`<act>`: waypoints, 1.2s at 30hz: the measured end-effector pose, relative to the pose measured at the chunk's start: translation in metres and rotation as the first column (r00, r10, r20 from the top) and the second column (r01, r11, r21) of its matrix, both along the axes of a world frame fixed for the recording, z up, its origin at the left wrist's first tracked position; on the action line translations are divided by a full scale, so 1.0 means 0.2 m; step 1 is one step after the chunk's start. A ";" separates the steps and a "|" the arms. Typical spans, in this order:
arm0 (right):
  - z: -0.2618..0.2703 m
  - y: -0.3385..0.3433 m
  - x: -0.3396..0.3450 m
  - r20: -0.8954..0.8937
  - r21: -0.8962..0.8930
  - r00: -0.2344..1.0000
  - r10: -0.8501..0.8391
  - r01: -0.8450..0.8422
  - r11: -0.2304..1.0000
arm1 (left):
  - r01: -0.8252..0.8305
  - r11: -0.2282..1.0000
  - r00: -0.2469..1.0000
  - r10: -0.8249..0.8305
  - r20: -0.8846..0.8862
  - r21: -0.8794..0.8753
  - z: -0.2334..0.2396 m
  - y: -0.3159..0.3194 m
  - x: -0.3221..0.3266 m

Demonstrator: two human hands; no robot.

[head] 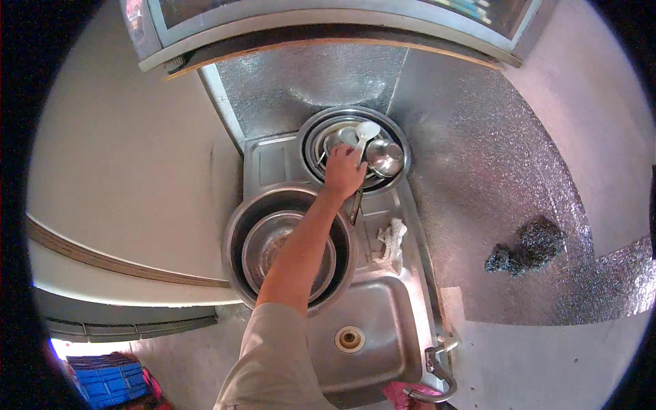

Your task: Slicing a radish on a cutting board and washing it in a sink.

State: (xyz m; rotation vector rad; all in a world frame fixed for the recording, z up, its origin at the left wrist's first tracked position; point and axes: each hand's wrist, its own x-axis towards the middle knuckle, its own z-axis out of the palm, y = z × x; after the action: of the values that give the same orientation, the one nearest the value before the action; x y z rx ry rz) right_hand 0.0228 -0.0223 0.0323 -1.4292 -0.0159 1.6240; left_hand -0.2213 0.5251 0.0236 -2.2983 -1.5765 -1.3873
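My left hand [344, 171] reaches into a steel basin [303, 134] on the far part of the sink's drainboard. Stacked bowls and plates fill that basin. Beside my fingers a white ladle-like spoon [367, 130] lies with its bowl pointing away. A shiny steel bowl [385, 158] rests to the right of the hand, and another metal dish [342, 137] sits just beyond the fingertips. Whether the fingers grip anything is hidden by the hand. A dark handle [355, 207] sticks out over the near rim. My right hand is out of view.
Under my forearm, a large steel basin [231, 241] holds a smaller metal bowl [251, 251]. A crumpled white cloth [392, 245] lies right of it. Nearer are the sink bowl [379, 312] and faucet [435, 366]. Scouring pads [538, 243] hang on the foil-covered wall. A cabinet [333, 23] overhangs the back.
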 end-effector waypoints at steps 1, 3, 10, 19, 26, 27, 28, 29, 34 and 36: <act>0.00 0.01 0.00 -0.002 0.002 1.000 0.004 -0.004 1.000 | -0.001 1.000 1.000 0.001 0.000 -0.004 0.00 0.00 -0.01; 0.01 0.01 0.00 -0.013 0.003 1.000 0.014 -0.014 1.000 | 0.075 0.984 0.975 -0.039 0.220 -0.160 -0.02 0.01 -0.06; 0.04 -0.03 -0.03 -0.054 -0.006 0.998 0.025 -0.026 1.000 | -0.083 0.980 0.949 0.134 0.287 -0.182 -0.05 0.01 -0.36; 0.08 -0.08 -0.03 -0.099 0.037 0.993 0.062 -0.059 0.998 | -0.151 0.973 0.963 0.184 0.195 -0.175 -0.03 -0.11 -0.56; -0.18 -0.30 0.13 -0.194 0.049 0.969 0.156 -0.149 0.988 | -0.212 0.950 0.955 0.251 0.156 -0.230 -0.01 -0.18 -0.50; -0.18 -0.29 0.16 -0.197 0.052 0.968 0.158 -0.151 0.987 | -0.252 0.924 0.946 0.298 0.125 -0.288 -0.01 -0.18 -0.48; -0.19 -0.29 0.18 -0.177 0.051 0.971 0.161 -0.154 0.987 | -0.254 0.924 0.946 0.299 0.124 -0.286 -0.02 -0.17 -0.48; -0.20 -0.30 0.18 -0.156 0.051 0.974 0.163 -0.157 0.986 | -0.227 0.925 0.954 0.275 0.123 -0.303 -0.02 -0.14 -0.47; -0.16 -0.29 0.25 -0.032 0.047 0.986 0.163 -0.161 0.986 | -0.171 0.905 0.941 0.268 0.209 -0.389 -0.04 -0.03 -0.37; -0.14 -0.30 0.27 0.015 0.041 0.988 0.155 -0.156 0.987 | -0.181 0.926 0.946 0.256 0.199 -0.331 -0.06 0.01 -0.35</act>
State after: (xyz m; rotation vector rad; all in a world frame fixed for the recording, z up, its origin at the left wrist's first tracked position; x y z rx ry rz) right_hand 0.0761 -0.0830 0.0036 -1.4348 -0.1711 1.7318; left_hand -0.2911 0.5261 0.0115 -2.0690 -2.1925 -1.4973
